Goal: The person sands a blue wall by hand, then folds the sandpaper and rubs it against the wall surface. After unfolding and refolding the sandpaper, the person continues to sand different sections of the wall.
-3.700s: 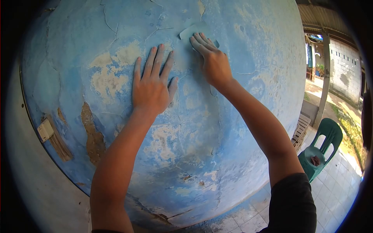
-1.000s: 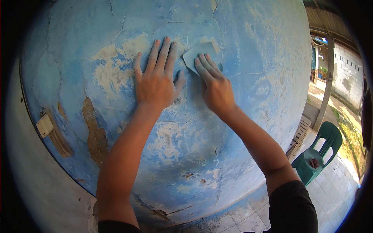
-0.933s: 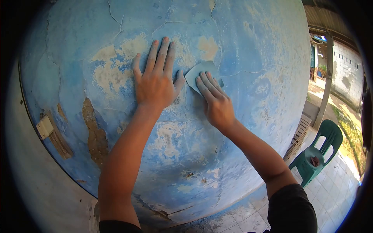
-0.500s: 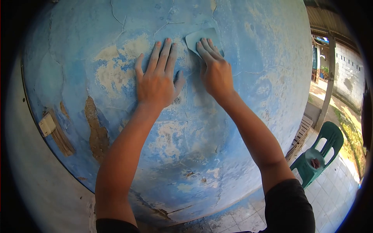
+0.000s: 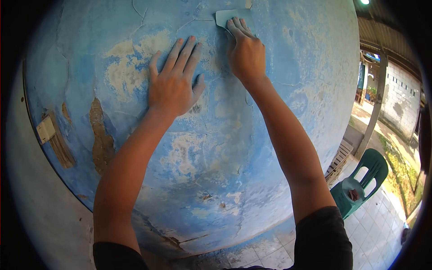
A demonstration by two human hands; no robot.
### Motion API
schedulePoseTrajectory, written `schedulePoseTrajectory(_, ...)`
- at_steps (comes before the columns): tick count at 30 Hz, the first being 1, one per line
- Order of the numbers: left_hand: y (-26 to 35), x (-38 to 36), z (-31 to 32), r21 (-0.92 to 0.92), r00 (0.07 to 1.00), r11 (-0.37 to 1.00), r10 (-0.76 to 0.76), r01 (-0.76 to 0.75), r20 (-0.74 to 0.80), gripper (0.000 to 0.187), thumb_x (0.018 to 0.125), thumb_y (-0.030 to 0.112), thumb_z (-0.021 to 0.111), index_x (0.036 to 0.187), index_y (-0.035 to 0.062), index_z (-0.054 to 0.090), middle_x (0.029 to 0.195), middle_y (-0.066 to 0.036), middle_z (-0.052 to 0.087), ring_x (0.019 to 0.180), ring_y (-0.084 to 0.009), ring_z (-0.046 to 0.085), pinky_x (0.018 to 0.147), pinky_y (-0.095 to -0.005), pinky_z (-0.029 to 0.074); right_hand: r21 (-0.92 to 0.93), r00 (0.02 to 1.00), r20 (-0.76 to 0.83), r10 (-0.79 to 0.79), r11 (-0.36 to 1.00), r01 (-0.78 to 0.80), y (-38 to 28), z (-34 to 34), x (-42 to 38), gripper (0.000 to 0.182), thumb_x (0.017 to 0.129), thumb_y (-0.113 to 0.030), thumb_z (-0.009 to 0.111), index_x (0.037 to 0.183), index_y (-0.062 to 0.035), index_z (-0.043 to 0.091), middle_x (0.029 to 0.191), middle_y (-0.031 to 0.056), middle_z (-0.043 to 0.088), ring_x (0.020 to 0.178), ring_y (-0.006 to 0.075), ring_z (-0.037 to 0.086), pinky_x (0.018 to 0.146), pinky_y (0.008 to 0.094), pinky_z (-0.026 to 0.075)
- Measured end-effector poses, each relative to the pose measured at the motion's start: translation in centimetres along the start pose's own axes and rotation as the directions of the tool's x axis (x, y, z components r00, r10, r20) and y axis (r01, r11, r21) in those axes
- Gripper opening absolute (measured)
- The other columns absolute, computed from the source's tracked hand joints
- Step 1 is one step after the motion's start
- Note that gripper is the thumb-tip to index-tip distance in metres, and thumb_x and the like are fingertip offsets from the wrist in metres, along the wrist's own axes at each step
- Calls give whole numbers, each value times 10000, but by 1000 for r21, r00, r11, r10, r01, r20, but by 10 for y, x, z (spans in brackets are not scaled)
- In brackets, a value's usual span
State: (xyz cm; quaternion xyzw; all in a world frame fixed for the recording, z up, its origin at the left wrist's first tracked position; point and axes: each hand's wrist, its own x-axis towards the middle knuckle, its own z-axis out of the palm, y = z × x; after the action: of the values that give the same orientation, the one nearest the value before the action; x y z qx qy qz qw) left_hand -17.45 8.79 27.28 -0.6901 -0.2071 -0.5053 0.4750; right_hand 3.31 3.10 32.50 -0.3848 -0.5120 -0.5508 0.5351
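My left hand [image 5: 173,87] lies flat on the blue wall [image 5: 292,121], fingers spread and dusted grey, holding nothing. Up and to its right, my right hand [image 5: 248,56] presses a grey-blue sheet of sandpaper [image 5: 224,19] against the paint. Its fingertips rest on the sheet; the thumb and the lower part of the sheet are hidden. Around both hands the paint is worn to pale patches [image 5: 123,74], and thin cracks run above them.
At the left edge a switch box [image 5: 45,129] sits beside a strip of bare wood [image 5: 62,146] and a peeled brown patch [image 5: 101,135]. A green plastic chair [image 5: 371,168] with small brown pieces on it stands on the tiled floor [image 5: 265,247] at the right.
My right hand has slid upward on the wall with the sandpaper. My left hand appears slightly higher and further left, and the whole view has shifted a little.
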Motion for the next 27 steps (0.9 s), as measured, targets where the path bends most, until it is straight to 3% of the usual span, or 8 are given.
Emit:
schedulePoseTrajectory(4, 2, -1, -2, -11, 1000, 1000, 9, -9, -9, 714, 1004, 390, 665, 1663, 214, 454, 1741, 15, 408, 1596, -179, 366, 1263, -538, 225, 4, 998, -32, -63, 998, 63, -9, -16, -62, 437, 954, 54, 583, 1377, 26, 693, 1463, 222, 669, 1418, 386, 601, 1197, 476, 500)
schedulePoseTrajectory(6, 3, -1, -1, 8, 1000, 1000, -5, 5, -4, 714, 1005, 378, 661, 1665, 203, 452, 1746, 9, 401, 1601, -182, 359, 1262, -531, 230, 52, 984, 135, -116, 993, 110, -21, -35, -101, 438, 950, 57, 604, 1375, 22, 700, 1472, 215, 668, 1427, 368, 601, 1204, 468, 498)
schedulePoseTrajectory(9, 3, -1, -1, -2, 1000, 1000, -1, 1, 1, 712, 1004, 366, 661, 1662, 189, 455, 1750, -11, 394, 1609, -191, 350, 1261, -531, 232, 57, 945, 224, -238, 971, 231, -15, -52, -120, 433, 950, 54, 620, 1373, 17, 706, 1460, 205, 681, 1422, 339, 613, 1203, 457, 505)
schedulePoseTrajectory(13, 6, 1, 0, 2, 1000, 1000, 6, -6, 12, 718, 997, 359, 669, 1660, 181, 455, 1752, -29, 389, 1613, -199, 344, 1262, -531, 234, -5, 961, 105, -255, 966, 257, 13, -30, -62, 432, 947, 34, 638, 1364, -37, 726, 1443, 163, 701, 1387, 320, 643, 1166, 441, 542)
schedulePoseTrajectory(17, 7, -2, 0, -16, 998, 1000, 25, -25, 50, 721, 984, 337, 688, 1651, 182, 465, 1753, -34, 385, 1618, -204, 335, 1265, -532, 246, -26, 990, 49, -136, 990, 137, 22, -9, 2, 431, 940, 24, 645, 1360, -33, 723, 1454, 165, 691, 1399, 335, 627, 1159, 442, 545)
schedulePoseTrajectory(22, 5, -3, 2, -29, 999, 998, 47, -47, 13, 706, 978, 325, 696, 1637, 186, 483, 1754, -33, 382, 1618, -201, 334, 1267, -526, 257, -25, 993, -41, -113, 993, 112, 8, -9, -31, 439, 938, 33, 634, 1368, -8, 709, 1471, 184, 674, 1423, 346, 604, 1189, 453, 515)
schedulePoseTrajectory(25, 5, -3, 1, -30, 1000, 999, 28, -28, -2, 700, 980, 327, 692, 1635, 189, 488, 1753, -34, 384, 1617, -198, 337, 1267, -520, 259, 84, 974, 160, -160, 985, 148, -13, -37, -92, 452, 939, 50, 621, 1379, -5, 708, 1488, 190, 663, 1436, 345, 595, 1212, 463, 495)
schedulePoseTrajectory(27, 6, -4, 0, -36, 999, 999, 35, -34, 6, 696, 980, 333, 690, 1632, 190, 491, 1749, -36, 392, 1616, -195, 339, 1267, -513, 262, 77, 954, 203, -220, 975, 209, -15, -54, -115, 438, 932, 50, 630, 1355, -11, 725, 1464, 169, 686, 1426, 328, 607, 1200, 457, 511)
